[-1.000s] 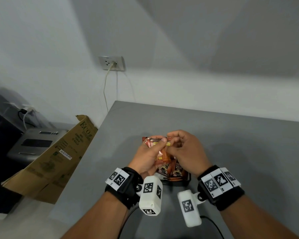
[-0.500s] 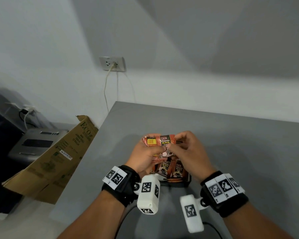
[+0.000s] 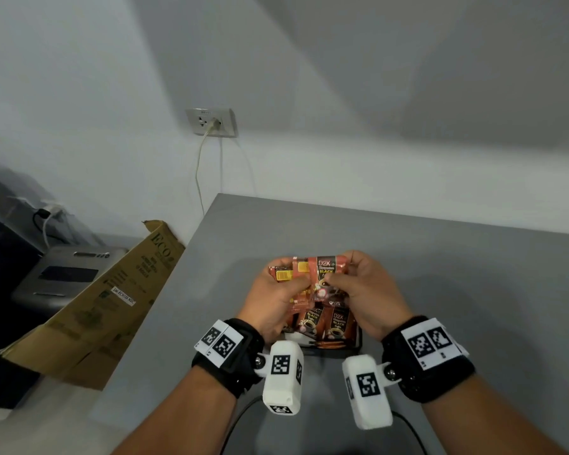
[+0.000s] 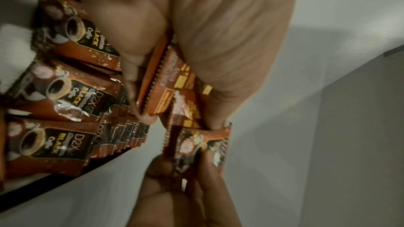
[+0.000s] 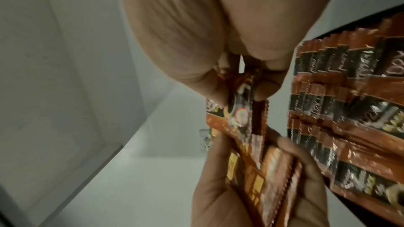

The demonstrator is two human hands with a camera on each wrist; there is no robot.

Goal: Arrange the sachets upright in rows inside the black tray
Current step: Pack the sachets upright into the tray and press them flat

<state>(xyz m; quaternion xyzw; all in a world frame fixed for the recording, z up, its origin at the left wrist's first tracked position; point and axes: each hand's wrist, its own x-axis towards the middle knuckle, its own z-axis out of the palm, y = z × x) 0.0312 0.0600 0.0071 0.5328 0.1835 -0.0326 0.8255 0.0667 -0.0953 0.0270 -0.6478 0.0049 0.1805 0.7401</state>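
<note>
- grey table [image 3: 440,290] set against a pale wall, bearing the tray near its front edge.
- flattened cardboard box [image 3: 89,310] leaning off the table's left side, printed face up; grey appliance [image 3: 63,274] behind it.
- wall socket [image 3: 212,122] above the table's far left corner, one cable hanging down from it.
- black tray [image 3: 358,343] directly ahead of the wrists, mostly hidden by both hands (only the near rim visible in the head view).
- rows of sachets [image 3: 326,323] standing upright inside the tray, "d2x black coffee" faces toward the camera; packed edge to edge in the right wrist view [image 5: 349,110].
- left hand [image 3: 273,300] raised over the tray's left part, fingers and thumb curled round a small bunch of sachets [image 3: 293,274], backs with yellow panels showing; same bunch seen fanned in the left wrist view [image 4: 174,84].
- right hand [image 3: 365,293] over the tray's right part, thumb and fingers pinching a single sachet [image 3: 327,270] by its lower half, front face toward the camera, upright.
- single sachet touching the left-hand bunch at its left edge (overlap not resolvable), held above the tray, not yet in a row.
- white marker blocks on both wrists, below the hands.
</note>
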